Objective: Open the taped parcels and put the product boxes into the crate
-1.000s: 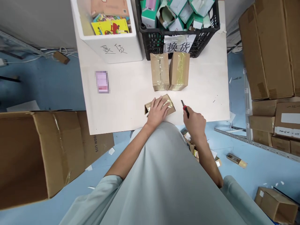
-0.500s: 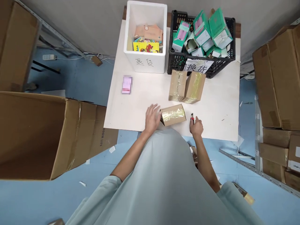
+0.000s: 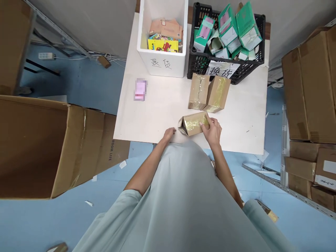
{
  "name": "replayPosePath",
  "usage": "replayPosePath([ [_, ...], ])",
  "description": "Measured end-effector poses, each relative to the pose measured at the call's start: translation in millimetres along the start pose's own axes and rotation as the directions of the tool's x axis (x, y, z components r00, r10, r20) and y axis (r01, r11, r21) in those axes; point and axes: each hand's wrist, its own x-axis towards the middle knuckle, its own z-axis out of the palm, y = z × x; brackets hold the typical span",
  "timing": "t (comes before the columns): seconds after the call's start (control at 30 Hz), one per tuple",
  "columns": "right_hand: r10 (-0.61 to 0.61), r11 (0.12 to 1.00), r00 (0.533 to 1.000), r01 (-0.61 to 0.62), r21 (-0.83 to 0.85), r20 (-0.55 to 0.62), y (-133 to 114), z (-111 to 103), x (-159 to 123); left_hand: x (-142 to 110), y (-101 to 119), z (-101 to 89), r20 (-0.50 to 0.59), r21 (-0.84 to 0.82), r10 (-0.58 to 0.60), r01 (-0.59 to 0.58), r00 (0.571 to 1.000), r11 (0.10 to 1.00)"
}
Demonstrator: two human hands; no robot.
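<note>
A small taped cardboard box lies on its side near the front edge of the white table, its left end flap open. My right hand grips the box's right end, fingers curled over its top. My left hand rests at the table edge just left of the box, apart from it, fingers partly hidden by my shirt. The red-handled cutter seen earlier is out of sight.
Two taped boxes stand behind it. At the back are a white foam bin and a black crate of green cartons. A big open carton stands left; stacked cartons fill shelves right.
My left hand slid off the box to the table edge. My right hand, which held the cutter beside the box, now grips the box's right end; the cutter is gone from view.
</note>
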Motion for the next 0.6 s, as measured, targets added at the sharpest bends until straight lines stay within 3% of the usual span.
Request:
replayPosePath([
  [0.17, 0.044, 0.994, 0.998, -0.039, 0.105, -0.047, 23, -7, 1, -1, 11, 20.8, 0.11, -0.163, -0.045, 0.062, 0.993, 0.985],
  [0.4, 0.115, 0.965, 0.988, -0.088, 0.246, -0.101, 39, -7, 3, -7, 33, 34.5, 0.179, -0.24, -0.067, 0.109, 0.982, 0.965],
  [0.5, 0.159, 0.929, 0.981, -0.112, 0.352, -0.108, 53, -4, 3, -12, 39, 33.7, 0.199, -0.267, -0.067, 0.12, 0.978, 0.956],
  [0.6, 0.188, 0.865, 0.978, -0.121, 0.486, -0.091, 70, 5, 1, -19, 39, 21.0, 0.178, -0.318, -0.063, 0.118, 0.982, 0.941],
])
